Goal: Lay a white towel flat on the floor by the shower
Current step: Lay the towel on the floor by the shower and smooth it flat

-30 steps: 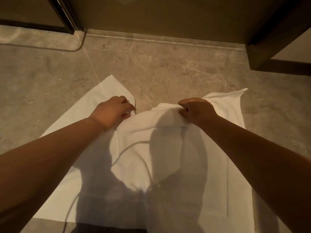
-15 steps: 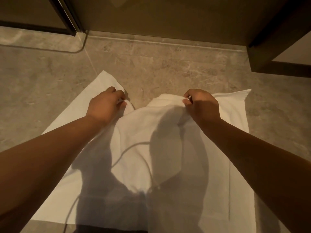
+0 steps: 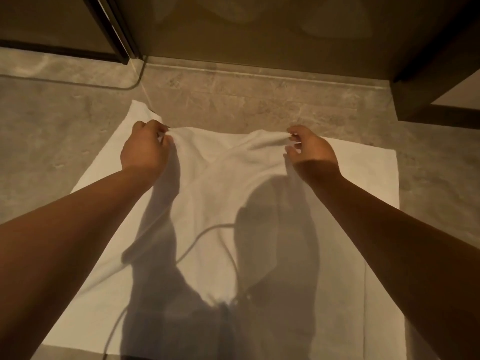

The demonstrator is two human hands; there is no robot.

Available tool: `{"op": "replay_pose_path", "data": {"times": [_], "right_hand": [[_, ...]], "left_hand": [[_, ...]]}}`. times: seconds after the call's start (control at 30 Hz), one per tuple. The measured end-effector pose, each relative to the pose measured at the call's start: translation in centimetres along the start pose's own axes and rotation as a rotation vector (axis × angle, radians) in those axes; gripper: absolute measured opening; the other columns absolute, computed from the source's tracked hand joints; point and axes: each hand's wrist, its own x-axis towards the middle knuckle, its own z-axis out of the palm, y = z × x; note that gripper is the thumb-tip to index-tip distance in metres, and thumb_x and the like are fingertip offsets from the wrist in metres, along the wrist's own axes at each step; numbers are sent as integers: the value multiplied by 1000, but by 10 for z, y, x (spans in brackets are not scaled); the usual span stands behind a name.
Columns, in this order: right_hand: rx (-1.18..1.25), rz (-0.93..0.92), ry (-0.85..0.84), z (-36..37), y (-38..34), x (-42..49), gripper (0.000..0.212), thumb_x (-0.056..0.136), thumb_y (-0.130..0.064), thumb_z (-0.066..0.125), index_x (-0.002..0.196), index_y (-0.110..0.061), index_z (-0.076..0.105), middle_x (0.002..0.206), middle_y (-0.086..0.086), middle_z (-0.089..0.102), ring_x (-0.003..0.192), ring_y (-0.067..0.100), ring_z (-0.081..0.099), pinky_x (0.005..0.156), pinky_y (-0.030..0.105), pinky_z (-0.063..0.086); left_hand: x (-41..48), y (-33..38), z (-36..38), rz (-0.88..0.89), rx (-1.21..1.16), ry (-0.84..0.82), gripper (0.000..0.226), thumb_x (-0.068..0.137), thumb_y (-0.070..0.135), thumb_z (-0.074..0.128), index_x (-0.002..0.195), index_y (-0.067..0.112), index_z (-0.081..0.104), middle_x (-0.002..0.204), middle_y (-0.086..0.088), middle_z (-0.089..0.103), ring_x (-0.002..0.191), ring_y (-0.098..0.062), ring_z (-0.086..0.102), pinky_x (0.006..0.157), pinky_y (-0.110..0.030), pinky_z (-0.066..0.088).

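Hands spread a white towel [image 3: 233, 203] across the floor [image 3: 52, 126] by the shower: left hand [image 3: 144, 149] and right hand [image 3: 311, 149] pinch its far fold. Next, seemingly, drawing that fold flat.

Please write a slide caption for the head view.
Both hands, left and right, pinch the white towel over the floor.

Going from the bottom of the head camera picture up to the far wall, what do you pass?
White towel → left hand and right hand level, pinching its far edge → bare grey floor → glass shower door.
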Motion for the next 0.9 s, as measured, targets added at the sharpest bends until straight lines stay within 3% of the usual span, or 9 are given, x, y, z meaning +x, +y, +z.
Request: {"op": "replay_pose_path", "data": {"times": [0.1,0.2,0.3,0.37,0.47,0.6,0.9], "right_hand": [[-27,11,-205,11,11,-5,74,90,-30,54,150,-23,12,147,6,41,127,27,47,98,28,35],[-140,-145,-86,19,23,-23,77,91,-39,54,149,-6,15,151,16,31,136,32,35,107,30,26],[-328,-57,7,27,36,-45,80,89,-56,46,150,-14,14,157,15,14,144,33,12,113,52,15],[-407,51,-69,33,46,-60,85,86,-69,34,150,-25,1,159,11,-4,145,33,-7,111,59,6],[-492,147,-198,39,59,-68,93,79,-79,26,148,-29,-12,157,10,-17,142,36,-19,110,65,1],[-534,128,-239,40,71,-66,97,74,-85,18,145,-32,-20,156,8,-22,141,36,-23,107,66,-4],[-598,33,-330,10,105,-45,97,67,-88,8,145,-36,-18,155,4,-26,141,32,-25,108,66,-4]], "left_hand": [[-10,10,8,23,115,-77,54,93,35,50,139,10,36,136,-21,41,115,-41,48,88,-48,40],[-36,24,18,412,239,-48,59,94,36,40,144,5,31,146,-24,35,134,-39,33,104,-52,29],[-60,28,33,714,382,-222,59,96,42,26,148,12,27,154,-16,25,143,-34,18,113,-50,15],[-69,25,47,697,470,-370,62,98,47,22,151,18,6,159,-12,4,146,-29,2,115,-46,6],[-73,22,60,600,516,-475,67,96,53,17,148,23,-14,158,-8,-15,146,-29,-7,116,-44,5],[-76,22,62,602,518,-481,72,94,58,17,147,26,-18,158,-8,-18,145,-31,-7,115,-47,7],[-88,17,61,597,415,-500,74,86,68,1,143,28,-27,158,2,-15,145,-28,-12,115,-50,4]]}}
